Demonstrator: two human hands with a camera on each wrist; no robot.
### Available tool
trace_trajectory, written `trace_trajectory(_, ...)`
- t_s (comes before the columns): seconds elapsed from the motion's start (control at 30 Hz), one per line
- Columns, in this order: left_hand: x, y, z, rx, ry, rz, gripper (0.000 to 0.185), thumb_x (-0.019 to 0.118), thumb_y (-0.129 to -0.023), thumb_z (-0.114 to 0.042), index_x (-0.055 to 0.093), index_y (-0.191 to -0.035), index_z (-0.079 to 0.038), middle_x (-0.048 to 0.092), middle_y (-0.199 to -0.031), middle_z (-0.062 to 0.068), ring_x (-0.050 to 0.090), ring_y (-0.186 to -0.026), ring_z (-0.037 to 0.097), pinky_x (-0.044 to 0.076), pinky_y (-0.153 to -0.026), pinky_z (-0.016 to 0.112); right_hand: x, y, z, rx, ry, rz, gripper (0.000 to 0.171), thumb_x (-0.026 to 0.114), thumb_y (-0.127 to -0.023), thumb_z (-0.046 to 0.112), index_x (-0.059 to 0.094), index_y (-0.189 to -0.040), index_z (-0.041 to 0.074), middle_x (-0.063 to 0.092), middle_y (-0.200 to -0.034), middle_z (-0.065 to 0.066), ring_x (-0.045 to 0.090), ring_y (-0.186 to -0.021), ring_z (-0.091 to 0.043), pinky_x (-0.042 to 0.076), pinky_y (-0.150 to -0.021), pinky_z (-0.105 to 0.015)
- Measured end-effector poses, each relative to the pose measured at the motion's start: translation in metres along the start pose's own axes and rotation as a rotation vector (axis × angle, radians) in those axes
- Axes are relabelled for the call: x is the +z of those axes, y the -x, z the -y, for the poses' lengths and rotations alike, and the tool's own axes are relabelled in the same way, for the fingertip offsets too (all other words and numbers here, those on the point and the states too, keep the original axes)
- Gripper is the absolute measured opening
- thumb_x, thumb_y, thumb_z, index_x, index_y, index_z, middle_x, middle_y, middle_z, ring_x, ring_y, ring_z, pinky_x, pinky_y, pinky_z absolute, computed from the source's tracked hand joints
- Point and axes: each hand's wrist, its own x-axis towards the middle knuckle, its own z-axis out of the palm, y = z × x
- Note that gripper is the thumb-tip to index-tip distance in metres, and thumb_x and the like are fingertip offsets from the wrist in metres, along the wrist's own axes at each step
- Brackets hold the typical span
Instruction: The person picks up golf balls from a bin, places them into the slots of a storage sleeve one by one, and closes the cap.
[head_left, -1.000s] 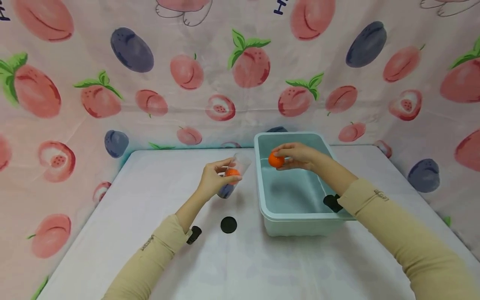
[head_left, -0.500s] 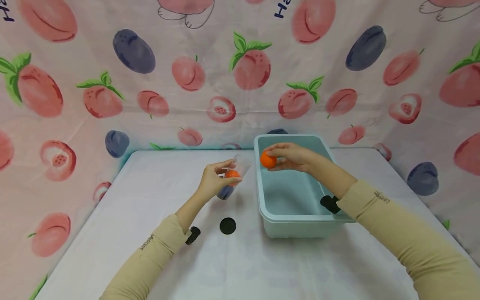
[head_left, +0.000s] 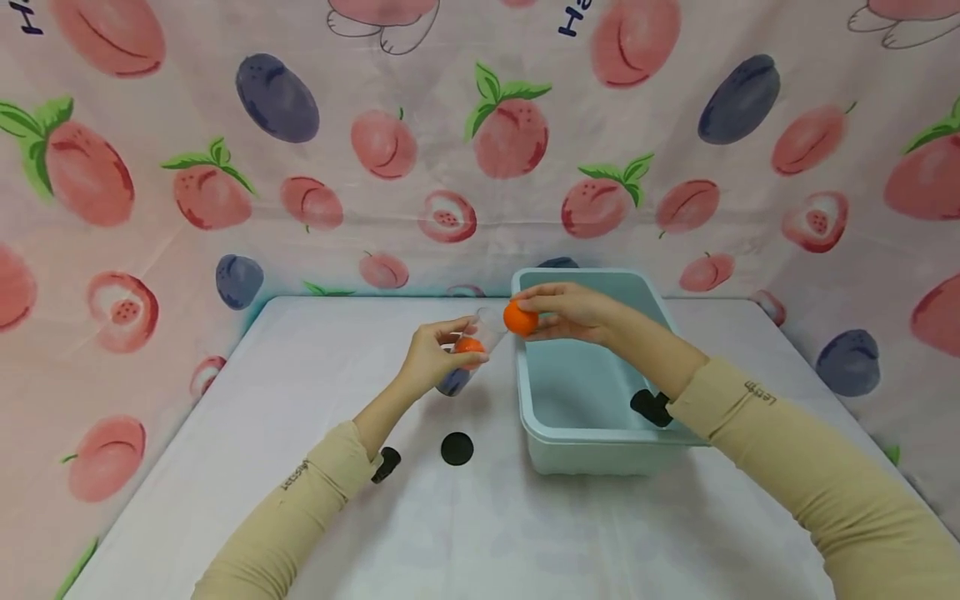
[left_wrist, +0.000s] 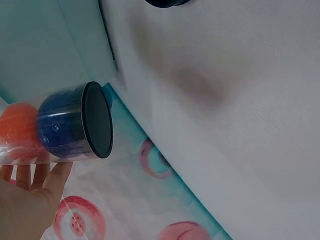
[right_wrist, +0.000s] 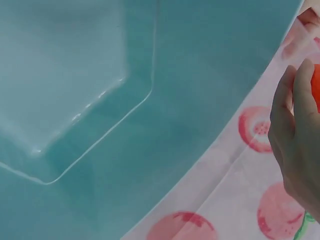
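My left hand [head_left: 432,358] grips a clear plastic tube [left_wrist: 70,94] that tilts with its mouth up to the right. Inside it an orange ball [left_wrist: 19,131] lies against a dark blue ball [left_wrist: 59,122], which sits at the black-capped end [left_wrist: 96,120]. My right hand [head_left: 573,313] pinches another orange ball [head_left: 521,317] right at the tube's open mouth, over the left rim of the tub. Only the edge of that ball shows in the right wrist view, beside my curled fingers [right_wrist: 302,92].
A pale blue-green tub [head_left: 600,435] stands on the white-covered table [head_left: 300,517], below my right forearm. A black round lid [head_left: 457,448] lies flat in front of my left hand. Behind the table hangs a fruit-print cloth [head_left: 442,125].
My right hand has carried its orange ball leftward from above the tub to the tube's mouth. My left hand keeps the tube almost where it was.
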Motion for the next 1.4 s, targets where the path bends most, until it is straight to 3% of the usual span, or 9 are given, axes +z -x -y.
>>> trace_trajectory(0.37, 0.006, 0.0, -0.002, -0.001, -0.015, 0.009, 0.058, 0.078, -0.077, -0.01, 0.057, -0.13, -0.007, 0.064, -0.121, 0.017, 0.06, -0.107, 0.032, 0.054, -0.089, 0.04, 0.009, 0.001, 0.002, 0.025, -0.107, -0.066, 0.048, 0.044, -0.1, 0.023, 0.036, -0.143, 0.002, 0.033, -0.143, -0.02, 0.045, -0.122, -0.035, 0.042, -0.102, -0.041)
trace_trajectory(0.6, 0.008, -0.001, 0.001, -0.001, -0.009, -0.003, 0.057, 0.078, -0.076, -0.01, 0.058, -0.128, -0.004, 0.062, -0.124, 0.015, 0.059, -0.11, 0.032, 0.053, -0.09, 0.042, 0.009, 0.009, 0.005, -0.004, -0.089, -0.029, 0.05, 0.041, -0.101, 0.023, 0.032, -0.144, 0.001, 0.031, -0.146, -0.023, 0.042, -0.129, -0.039, 0.04, -0.104, -0.042)
trace_trajectory(0.8, 0.008, -0.001, 0.001, -0.017, -0.003, -0.03, 0.057, 0.08, -0.075, -0.011, 0.058, -0.127, -0.005, 0.06, -0.123, 0.015, 0.058, -0.108, 0.032, 0.052, -0.092, 0.042, 0.013, 0.019, 0.007, -0.026, -0.02, 0.006, 0.049, 0.042, -0.101, 0.025, 0.034, -0.143, 0.0, 0.037, -0.143, -0.023, 0.05, -0.122, -0.035, 0.043, -0.102, -0.043)
trace_trajectory(1.07, 0.004, -0.003, 0.0, 0.011, -0.016, -0.012, 0.055, 0.08, -0.074, -0.01, 0.058, -0.124, -0.004, 0.06, -0.12, 0.017, 0.06, -0.103, 0.033, 0.051, -0.092, 0.043, 0.023, 0.033, 0.01, -0.066, -0.027, 0.044, 0.046, 0.039, -0.102, 0.022, 0.035, -0.142, 0.0, 0.038, -0.141, -0.022, 0.056, -0.113, -0.031, 0.043, -0.102, -0.045)
trace_trajectory(1.4, -0.004, -0.003, -0.001, -0.018, -0.025, -0.038, 0.056, 0.079, -0.075, -0.009, 0.056, -0.125, -0.002, 0.06, -0.122, 0.018, 0.062, -0.105, 0.035, 0.051, -0.094, 0.043, 0.052, 0.053, 0.005, -0.165, -0.072, -0.065, 0.04, 0.049, -0.098, 0.014, 0.046, -0.134, -0.003, 0.051, -0.134, -0.023, 0.065, -0.087, -0.009, 0.05, -0.096, -0.038)
